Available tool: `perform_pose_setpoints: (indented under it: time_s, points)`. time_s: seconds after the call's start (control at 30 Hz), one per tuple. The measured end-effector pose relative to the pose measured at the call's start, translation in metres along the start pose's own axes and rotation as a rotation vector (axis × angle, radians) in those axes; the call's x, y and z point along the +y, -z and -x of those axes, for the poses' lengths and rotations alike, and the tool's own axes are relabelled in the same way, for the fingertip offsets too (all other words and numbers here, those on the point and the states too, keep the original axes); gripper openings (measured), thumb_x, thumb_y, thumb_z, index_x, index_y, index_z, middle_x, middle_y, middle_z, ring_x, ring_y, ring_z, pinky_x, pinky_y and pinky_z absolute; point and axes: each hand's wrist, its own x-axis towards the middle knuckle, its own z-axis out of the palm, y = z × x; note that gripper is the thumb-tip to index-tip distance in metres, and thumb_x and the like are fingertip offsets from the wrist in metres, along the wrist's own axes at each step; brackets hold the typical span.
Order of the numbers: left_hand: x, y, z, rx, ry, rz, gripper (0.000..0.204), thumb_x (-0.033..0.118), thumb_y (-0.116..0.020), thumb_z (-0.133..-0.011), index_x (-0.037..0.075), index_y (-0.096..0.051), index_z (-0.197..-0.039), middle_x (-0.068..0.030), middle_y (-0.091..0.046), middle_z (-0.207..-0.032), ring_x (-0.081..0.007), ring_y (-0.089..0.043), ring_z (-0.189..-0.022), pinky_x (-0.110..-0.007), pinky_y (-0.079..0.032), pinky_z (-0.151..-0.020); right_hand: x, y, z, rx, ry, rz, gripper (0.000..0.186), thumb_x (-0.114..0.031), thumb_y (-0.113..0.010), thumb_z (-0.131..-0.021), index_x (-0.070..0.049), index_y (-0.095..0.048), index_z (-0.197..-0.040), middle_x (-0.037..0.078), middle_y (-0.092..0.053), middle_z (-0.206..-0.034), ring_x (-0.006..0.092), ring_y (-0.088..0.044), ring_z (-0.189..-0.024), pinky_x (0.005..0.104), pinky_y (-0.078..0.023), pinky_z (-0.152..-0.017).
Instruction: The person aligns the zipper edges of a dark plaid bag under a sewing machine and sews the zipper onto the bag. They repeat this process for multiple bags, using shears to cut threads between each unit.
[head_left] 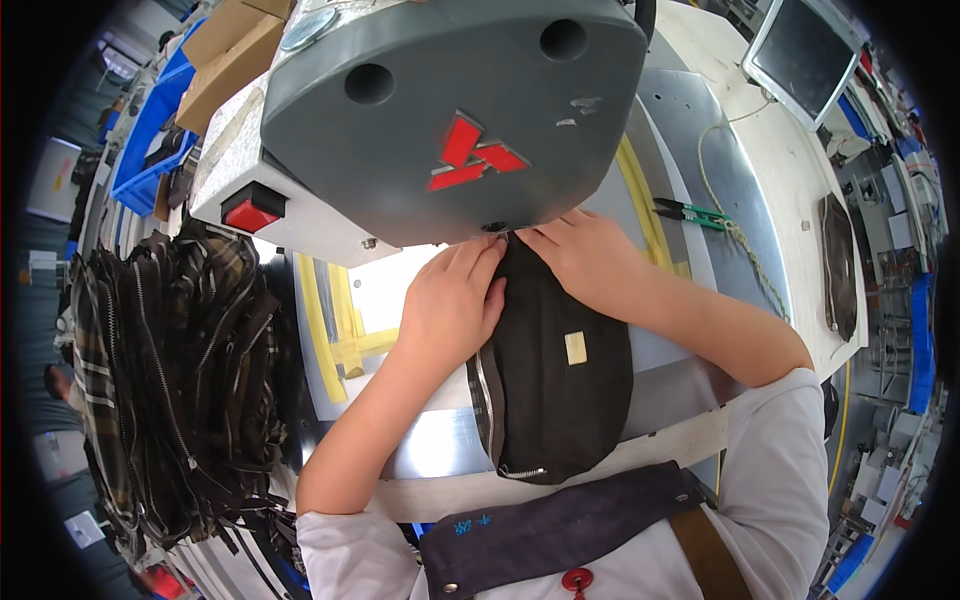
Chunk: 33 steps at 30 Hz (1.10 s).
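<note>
A long dark fabric pouch (560,400) lies lengthwise in front of me, with a zipper along its left side and a small cream patch. Its far end runs under the grey sewing machine head (400,130), which hides the needle area. My left hand (452,300) is closed at the pouch's far left edge, fingers bent and thumb against the cloth. From the right, my right hand (585,258) grips the far end of the fabric, its fingertips partly hidden by the machine head.
Many dark and plaid zippered pieces (180,370) are heaped at left. Green-handled thread snips (695,214) lie right of the machine, beside a cord (745,245). Another dark zippered piece (838,268) rests far right. A red switch (252,208), blue bin (150,150) and screen (803,55) stand around.
</note>
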Motion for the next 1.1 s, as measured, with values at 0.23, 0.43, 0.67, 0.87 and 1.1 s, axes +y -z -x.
perform_pose_setpoints:
  time_s: [0.23, 0.43, 0.67, 0.87, 1.1]
  points:
    - [0.0021, 0.0006, 0.0063, 0.022, -0.047, -0.048, 0.036, 0.005, -0.067, -0.076, 0.01, -0.065, -0.111, -0.0089, -0.059, -0.119, -0.0296, -0.062, -0.108, -0.039, -0.054, -0.084, -0.0011, 0.0012, 0.0033, -0.025, 0.005, -0.031, 0.035, -0.011, -0.058, -0.077, 0.003, -0.062, -0.109, 0.008, -0.061, -0.1, 0.02, -0.059, -0.095, 0.0312, -0.052, -0.076]
    - [0.0024, -0.0002, 0.0055, 0.039, -0.068, -0.054, 0.035, 0.004, -0.068, -0.075, 0.01, -0.066, -0.109, -0.0093, -0.059, -0.118, -0.0295, -0.063, -0.104, -0.038, -0.055, -0.081, -0.0013, 0.0021, 0.0016, -0.015, 0.045, 0.0, 0.033, -0.011, -0.059, -0.077, 0.004, -0.063, -0.106, 0.008, -0.062, -0.097, 0.0197, -0.06, -0.093, 0.0307, -0.051, -0.079]
    - [0.0004, -0.0004, 0.0046, 0.037, -0.061, -0.039, 0.034, 0.004, -0.068, -0.075, 0.01, -0.066, -0.108, -0.0092, -0.059, -0.117, -0.0284, -0.064, -0.098, -0.037, -0.055, -0.079, -0.0007, 0.0027, 0.0, -0.007, 0.053, 0.016, 0.03, -0.012, -0.058, -0.078, 0.003, -0.064, -0.103, 0.007, -0.062, -0.099, 0.0195, -0.06, -0.093, 0.0303, -0.051, -0.079]
    - [-0.0007, -0.0003, 0.0033, 0.015, -0.051, -0.061, 0.033, 0.004, -0.067, -0.075, 0.01, -0.066, -0.108, -0.0089, -0.059, -0.117, -0.028, -0.064, -0.095, -0.037, -0.055, -0.078, 0.0021, 0.002, -0.0014, -0.015, 0.05, 0.041, 0.031, -0.012, -0.058, -0.078, 0.003, -0.064, -0.104, 0.007, -0.062, -0.1, 0.0193, -0.06, -0.094, 0.0301, -0.051, -0.078]
    - [-0.0026, -0.0035, 0.004, 0.059, -0.07, -0.045, 0.033, 0.004, -0.067, -0.076, 0.009, -0.066, -0.108, -0.0091, -0.059, -0.116, -0.029, -0.064, -0.092, -0.037, -0.055, -0.075, 0.0001, -0.0005, 0.001, 0.001, 0.045, 0.024, 0.03, -0.012, -0.058, -0.078, 0.002, -0.064, -0.104, 0.006, -0.061, -0.1, 0.019, -0.06, -0.093, 0.0302, -0.05, -0.077]
